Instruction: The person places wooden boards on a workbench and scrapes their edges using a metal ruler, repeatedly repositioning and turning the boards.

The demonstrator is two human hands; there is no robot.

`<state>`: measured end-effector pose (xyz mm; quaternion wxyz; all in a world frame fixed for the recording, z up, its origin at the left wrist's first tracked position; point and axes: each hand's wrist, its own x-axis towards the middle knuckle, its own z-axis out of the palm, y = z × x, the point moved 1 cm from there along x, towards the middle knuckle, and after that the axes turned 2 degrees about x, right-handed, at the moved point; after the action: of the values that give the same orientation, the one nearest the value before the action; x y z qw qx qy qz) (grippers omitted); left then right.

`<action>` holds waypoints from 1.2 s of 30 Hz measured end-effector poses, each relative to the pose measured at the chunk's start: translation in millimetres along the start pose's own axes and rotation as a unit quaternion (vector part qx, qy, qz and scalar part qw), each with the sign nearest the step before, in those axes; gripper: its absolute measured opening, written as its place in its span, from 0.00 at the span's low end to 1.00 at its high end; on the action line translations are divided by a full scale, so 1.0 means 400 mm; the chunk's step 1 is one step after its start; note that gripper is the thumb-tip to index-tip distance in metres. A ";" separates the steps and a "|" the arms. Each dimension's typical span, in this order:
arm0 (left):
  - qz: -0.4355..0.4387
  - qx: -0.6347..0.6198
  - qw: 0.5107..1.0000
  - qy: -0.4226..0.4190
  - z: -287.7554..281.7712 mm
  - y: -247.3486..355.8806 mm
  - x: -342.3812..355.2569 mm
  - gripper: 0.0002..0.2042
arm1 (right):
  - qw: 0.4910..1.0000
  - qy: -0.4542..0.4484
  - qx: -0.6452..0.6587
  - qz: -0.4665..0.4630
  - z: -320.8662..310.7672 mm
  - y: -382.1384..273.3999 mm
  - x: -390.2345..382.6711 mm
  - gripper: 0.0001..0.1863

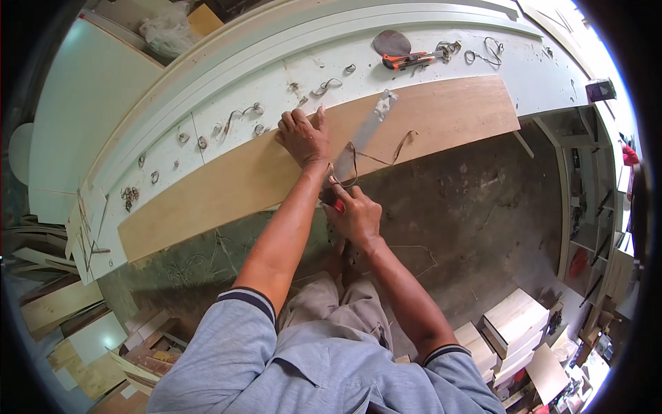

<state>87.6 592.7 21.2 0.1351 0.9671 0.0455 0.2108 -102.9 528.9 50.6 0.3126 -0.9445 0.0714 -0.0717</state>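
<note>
A long light-brown board (186, 207) lies along the front edge of a white bench. My left hand (303, 138) rests on it with fingers spread over its far edge, pressing from above. A long grey metal strip (362, 131) with whitish patches slants across the board just right of that hand. My right hand (355, 214) is at the near edge, closed around a red-handled tool (338, 205), index finger stretched onto the strip's lower end; the tool's working part is hidden. Thin dark curled shavings (396, 148) hang and lie around the strip.
The white bench (289, 62) holds scattered curls, a round dark pad (391, 43) and an orange-black utility knife (400, 62). Offcuts (62, 290) lie at left, stacked pale panels (514, 321) at lower right, shelving (579, 193) at right. A concrete floor (469, 221) lies below.
</note>
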 end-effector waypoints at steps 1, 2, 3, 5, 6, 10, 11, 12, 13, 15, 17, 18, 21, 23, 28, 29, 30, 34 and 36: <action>-0.001 0.000 1.000 -0.006 0.000 -0.012 0.002 0.25 | 1.000 0.004 0.005 -0.005 0.003 -0.005 -0.002 0.35; 0.001 0.004 1.000 0.001 -0.003 -0.030 0.008 0.25 | 1.000 0.014 0.005 -0.004 0.004 -0.009 -0.007 0.35; 0.025 -0.046 0.999 0.006 -0.008 -0.053 0.016 0.25 | 1.000 0.025 0.005 -0.004 0.004 -0.011 -0.009 0.34; 0.050 -0.092 0.994 0.007 -0.017 -0.135 0.007 0.25 | 1.000 0.005 -0.002 0.007 -0.011 -0.005 -0.034 0.35; 0.059 -0.087 0.994 0.035 -0.035 -0.199 0.012 0.25 | 1.000 -0.012 -0.016 0.017 -0.025 0.004 -0.042 0.36; 0.057 -0.030 0.997 0.037 -0.107 -0.417 0.033 0.25 | 0.999 -0.011 -0.017 -0.031 -0.028 0.030 -0.101 0.36; 0.055 -0.026 0.997 0.039 -0.108 -0.422 0.030 0.25 | 0.999 -0.024 0.001 -0.034 -0.020 0.027 -0.119 0.36; 0.069 -0.013 0.996 0.052 -0.105 -0.421 0.026 0.23 | 0.998 -0.038 0.019 -0.038 -0.006 0.024 -0.128 0.37; 0.083 -0.002 0.995 0.063 -0.106 -0.406 0.025 0.22 | 0.998 -0.040 0.019 -0.040 0.008 0.005 -0.115 0.37; 0.085 0.003 0.995 0.052 -0.106 -0.379 0.029 0.22 | 0.999 -0.006 0.006 -0.049 0.034 -0.056 -0.084 0.38; 0.090 0.006 0.995 0.046 -0.107 -0.373 0.032 0.23 | 0.999 0.016 0.021 -0.033 0.066 -0.075 -0.049 0.37; 0.081 0.012 0.996 0.026 -0.110 -0.370 0.026 0.23 | 0.999 0.002 0.023 -0.032 0.065 -0.074 -0.051 0.37; 0.073 0.030 0.997 0.023 -0.124 -0.421 0.024 0.24 | 0.998 -0.049 0.035 -0.036 0.077 -0.101 -0.123 0.36; 0.078 0.024 0.996 0.031 -0.124 -0.403 0.015 0.23 | 0.996 -0.083 0.028 -0.029 0.073 -0.122 -0.132 0.35; 0.068 0.030 0.997 0.013 -0.113 -0.386 0.033 0.24 | 0.999 -0.019 0.023 -0.029 0.111 -0.160 -0.061 0.38; 0.068 0.030 0.997 0.011 -0.114 -0.399 0.030 0.24 | 0.998 -0.049 0.001 -0.026 0.118 -0.173 -0.076 0.38; 0.061 0.035 0.997 0.013 -0.117 -0.413 0.024 0.24 | 0.998 -0.050 0.000 -0.025 0.127 -0.191 -0.099 0.38; 0.031 0.019 0.999 -0.020 -0.119 -0.392 0.027 0.26 | 0.999 -0.030 0.002 -0.012 0.165 -0.223 -0.102 0.38; 0.026 0.014 0.999 -0.014 -0.114 -0.385 0.029 0.26 | 1.000 -0.019 -0.014 -0.005 0.169 -0.229 -0.085 0.37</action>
<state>74.2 753.3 22.3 0.1162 0.9727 0.0213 0.1997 -115.6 647.0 48.6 0.3005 -0.9503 0.0619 -0.0538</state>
